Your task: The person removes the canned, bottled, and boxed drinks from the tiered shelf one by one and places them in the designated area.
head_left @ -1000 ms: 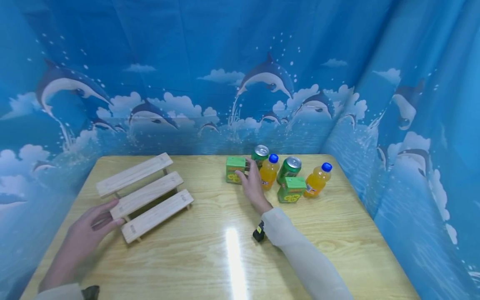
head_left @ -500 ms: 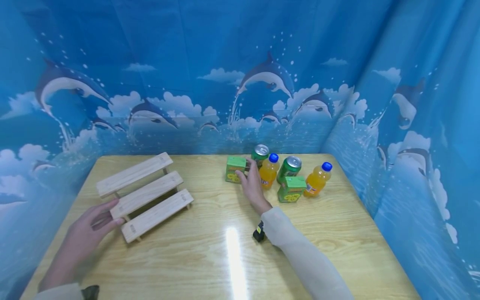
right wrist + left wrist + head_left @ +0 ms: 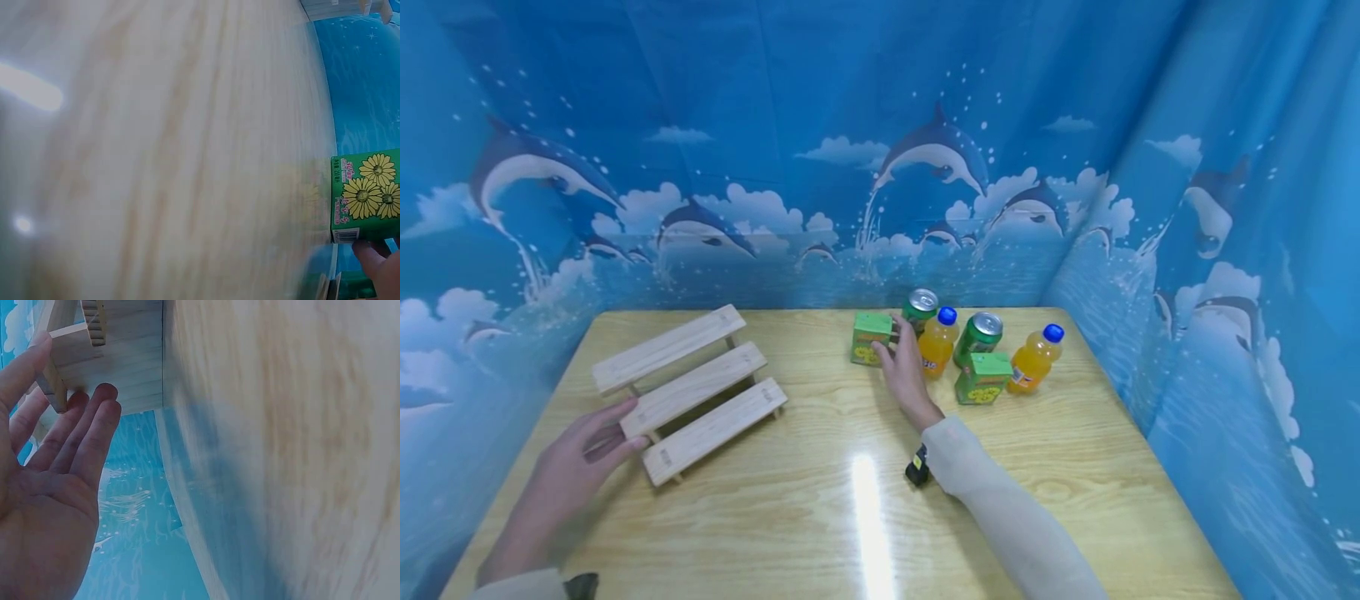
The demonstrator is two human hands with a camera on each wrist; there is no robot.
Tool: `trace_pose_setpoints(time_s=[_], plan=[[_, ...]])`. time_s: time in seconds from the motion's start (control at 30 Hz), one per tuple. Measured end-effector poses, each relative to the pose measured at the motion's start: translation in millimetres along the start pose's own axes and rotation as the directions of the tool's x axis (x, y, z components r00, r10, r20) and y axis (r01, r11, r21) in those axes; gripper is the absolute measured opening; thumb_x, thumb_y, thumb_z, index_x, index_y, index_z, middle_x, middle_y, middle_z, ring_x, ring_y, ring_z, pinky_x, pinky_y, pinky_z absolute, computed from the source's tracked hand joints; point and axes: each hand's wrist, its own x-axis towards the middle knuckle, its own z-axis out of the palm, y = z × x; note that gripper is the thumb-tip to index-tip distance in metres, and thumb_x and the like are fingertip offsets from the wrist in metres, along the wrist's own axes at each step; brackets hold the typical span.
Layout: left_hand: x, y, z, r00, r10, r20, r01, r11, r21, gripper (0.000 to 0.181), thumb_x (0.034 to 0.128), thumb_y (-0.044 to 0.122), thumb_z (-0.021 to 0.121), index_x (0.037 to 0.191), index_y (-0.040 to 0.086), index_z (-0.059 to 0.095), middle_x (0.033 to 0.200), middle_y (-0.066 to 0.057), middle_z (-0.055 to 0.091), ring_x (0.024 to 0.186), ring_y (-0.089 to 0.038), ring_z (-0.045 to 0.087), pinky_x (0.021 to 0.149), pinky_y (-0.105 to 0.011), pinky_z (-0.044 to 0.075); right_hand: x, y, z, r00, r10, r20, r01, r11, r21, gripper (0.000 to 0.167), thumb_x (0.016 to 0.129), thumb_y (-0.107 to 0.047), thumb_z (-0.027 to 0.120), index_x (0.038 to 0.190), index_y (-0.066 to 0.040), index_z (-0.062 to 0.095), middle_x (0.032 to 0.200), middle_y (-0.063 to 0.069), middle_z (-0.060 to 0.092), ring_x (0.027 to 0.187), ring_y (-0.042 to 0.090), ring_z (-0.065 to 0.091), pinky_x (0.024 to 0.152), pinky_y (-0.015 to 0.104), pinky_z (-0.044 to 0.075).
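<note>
In the head view my left hand (image 3: 568, 467) holds the left end of a three-tier wooden stand (image 3: 700, 386) at its middle step. The left wrist view shows the thumb against a plank end of the stand (image 3: 103, 369), with the other fingers extending behind and below it. My right hand (image 3: 906, 367) grips a green drink carton (image 3: 868, 340) by its right side, thumb toward the front; the carton stands upright on the table. Yellow flowers cover the carton (image 3: 365, 194) in the right wrist view, where only a thumb and part of a finger of that hand appear.
Right of the hand stand a green can (image 3: 922, 302), an orange drink bottle (image 3: 940, 346), another green can (image 3: 981, 333), a second green carton (image 3: 983, 379) and another orange bottle (image 3: 1033, 362). A blue dolphin curtain (image 3: 820, 125) borders the wooden table (image 3: 775, 517).
</note>
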Motion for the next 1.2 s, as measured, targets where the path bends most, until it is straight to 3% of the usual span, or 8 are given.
trace_pose_setpoints(time_s=[0.17,0.27,0.37,0.43,0.67,0.8,0.93,1.2], plan=[[-0.3,1.3,0.6,1.000,0.011,-0.004,-0.011,1.000,0.012,0.077,0.1052,0.044,0.073,0.165,0.006,0.044,0.164,-0.035,0.044,0.133,-0.058,0.059,0.082,0.002,0.050,-0.4,-2.6,0.1,1.000,-0.019,-0.012,0.019,1.000,-0.018,0.069,0.111,-0.022,0.067,0.170,-0.016,0.031,0.164,0.013,0.044,0.151,0.034,0.050,0.127,0.051,0.049],[-0.5,1.8,-0.4,1.000,0.026,-0.014,-0.025,0.998,0.050,0.075,0.1054,0.043,0.073,0.164,0.006,0.045,0.161,-0.035,0.047,0.130,-0.059,0.060,0.094,-0.031,0.066,0.8,-9.0,0.1,0.999,-0.045,-0.029,0.043,0.997,-0.060,0.069,0.110,-0.028,0.068,0.169,-0.020,0.034,0.163,0.011,0.045,0.151,0.032,0.049,0.127,0.052,0.048],[-0.4,2.0,-0.6,0.995,0.082,-0.048,-0.077,0.992,0.104,0.071,0.1050,0.039,0.075,0.160,0.003,0.050,0.155,-0.035,0.052,0.126,-0.059,0.060,0.099,-0.074,0.054,2.4,-15.8,-1.2,0.995,-0.091,-0.036,0.087,0.991,-0.096,0.064,0.111,-0.031,0.067,0.167,-0.019,0.039,0.163,0.009,0.045,0.152,0.030,0.048,0.129,0.053,0.045],[-0.1,2.3,-1.0,0.991,0.115,-0.067,-0.106,0.986,0.129,0.068,0.1044,0.036,0.077,0.157,0.001,0.053,0.152,-0.037,0.053,0.126,-0.060,0.056,0.097,-0.084,0.046,3.7,-21.2,-2.6,0.992,-0.121,-0.039,0.116,0.987,-0.109,0.060,0.111,-0.031,0.065,0.165,-0.017,0.042,0.164,0.009,0.045,0.154,0.029,0.046,0.132,0.052,0.042],[-0.4,9.4,-8.3,0.991,0.121,-0.061,-0.113,0.986,0.120,0.064,0.1078,0.037,0.071,0.156,-0.002,0.053,0.162,-0.042,0.040,0.141,-0.070,0.038,0.106,-0.092,0.030,8.6,-41.5,-8.8,0.975,-0.216,-0.053,0.208,0.969,-0.137,0.048,0.111,-0.022,0.063,0.157,-0.012,0.052,0.160,0.009,0.052,0.153,0.028,0.047,0.134,0.049,0.039],[0.8,18.7,-13.0,0.989,0.128,-0.074,-0.116,0.981,0.154,0.060,0.1091,0.036,0.069,0.151,-0.004,0.057,0.154,-0.041,0.048,0.134,-0.066,0.046,0.102,-0.089,0.037,10.5,-50.6,-12.0,0.965,-0.258,-0.054,0.249,0.958,-0.142,0.044,0.111,-0.018,0.063,0.154,-0.012,0.055,0.157,0.007,0.057,0.150,0.026,0.050,0.132,0.047,0.042],[3.5,29.4,-21.2,0.996,0.074,-0.043,-0.063,0.977,0.202,0.063,0.1121,0.044,0.062,0.153,-0.004,0.055,0.150,-0.040,0.053,0.126,-0.064,0.055,0.097,-0.086,0.045,12.3,-58.8,-14.9,0.955,-0.293,-0.050,0.283,0.947,-0.151,0.044,0.112,-0.019,0.062,0.154,-0.009,0.055,0.156,0.007,0.059,0.148,0.026,0.053,0.131,0.047,0.044],[6.8,43.3,-38.6,1.000,0.007,0.015,-0.011,0.957,0.290,0.063,0.1148,0.048,0.053,0.149,-0.005,0.057,0.151,-0.044,0.049,0.122,-0.067,0.054,0.091,-0.084,0.048,14.0,-81.2,-24.3,0.942,-0.335,-0.017,0.329,0.933,-0.146,0.043,0.113,-0.018,0.061,0.154,-0.009,0.055,0.152,0.010,0.061,0.145,0.026,0.054,0.130,0.048,0.044]])
